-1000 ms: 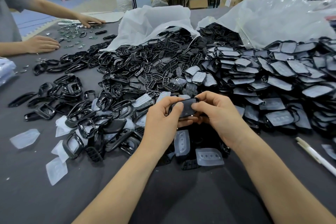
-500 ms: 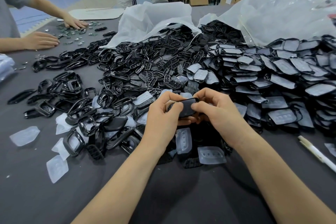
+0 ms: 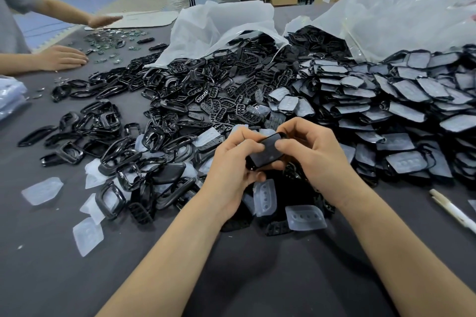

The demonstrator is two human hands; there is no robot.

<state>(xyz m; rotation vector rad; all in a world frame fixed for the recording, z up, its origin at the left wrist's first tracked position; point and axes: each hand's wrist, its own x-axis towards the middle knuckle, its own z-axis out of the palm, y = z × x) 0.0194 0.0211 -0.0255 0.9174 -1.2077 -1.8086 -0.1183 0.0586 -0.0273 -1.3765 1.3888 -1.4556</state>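
Surface (image 3: 257, 278) first: one, dark grey and cloth-covered, carrying everything. Toward its far edge I see two crumpled translucent white plastic bags (image 3: 221, 26), mouths open toward me, I judge so the parts spill within reach. Along the right edge lies one heap of black plastic shells faced with cloudy pads (image 3: 401, 100), overlapped in rows and too many to count. It is probably the finished side. Left of centre sits a loose tangle of glossy black plastic frames (image 3: 164, 121), also beyond counting. I have the left hand (image 3: 231, 165) and the right hand (image 3: 316, 159) together above the near-middle. One white pen (image 3: 453, 211) lies by the right edge. Two milky translucent silicone button pads (image 3: 265, 197) wait just beyond the wrists, more toward the left edge. Both hands clamp one small black oval plastic shell (image 3: 268, 152), thumbs on top, likely pressing a part home.
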